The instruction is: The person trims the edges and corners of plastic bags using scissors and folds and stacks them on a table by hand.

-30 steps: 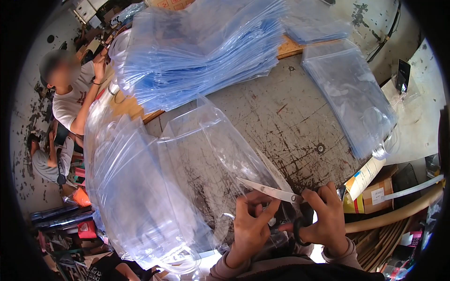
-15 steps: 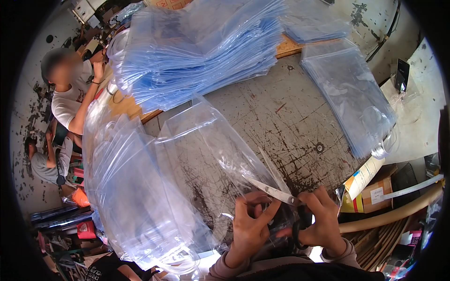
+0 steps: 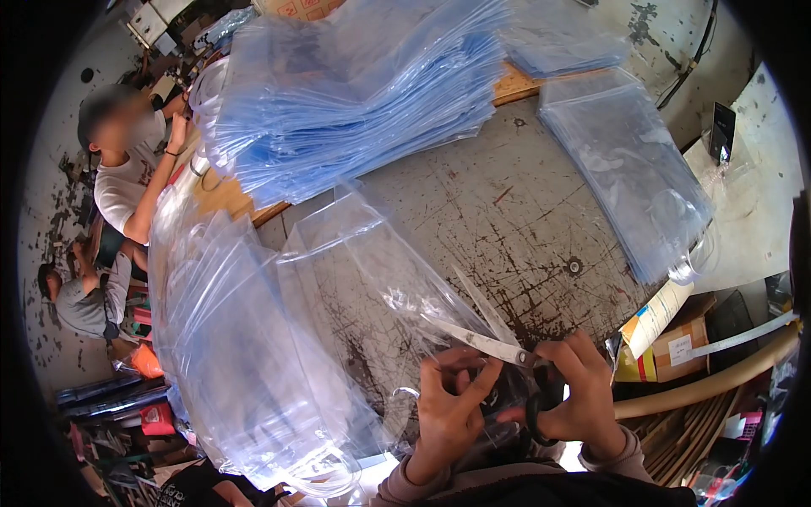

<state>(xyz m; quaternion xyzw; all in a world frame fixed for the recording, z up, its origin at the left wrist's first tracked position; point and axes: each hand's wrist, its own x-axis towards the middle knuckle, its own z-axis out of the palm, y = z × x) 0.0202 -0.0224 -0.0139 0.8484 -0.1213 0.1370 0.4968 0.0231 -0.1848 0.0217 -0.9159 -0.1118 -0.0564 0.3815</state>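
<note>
My right hand point(image 3: 581, 390) is closed around the black handles of a pair of scissors point(image 3: 480, 340). The blades are spread apart and point up and to the left over a clear plastic bag point(image 3: 372, 264). Beside the pivot, my left hand point(image 3: 452, 401) has its fingers curled in a pinch on the near part of that bag. The exact grip is partly hidden by the fingers. The bag lies on a scratched tabletop point(image 3: 524, 215), its far end reaching toward a big pile.
A tall pile of bluish clear bags point(image 3: 355, 127) stands at the back. More bags are fanned at the left point(image 3: 236, 321), and a neat stack point(image 3: 629, 173) lies at the right. Beyond it stands a phone point(image 3: 721, 133). A cardboard box point(image 3: 680, 348) is at the lower right. Two people sit at the left.
The scissors' blade tips have shifted slightly left over the bag, still spread. Both hands stay in nearly the same place. The view has moved slightly.
</note>
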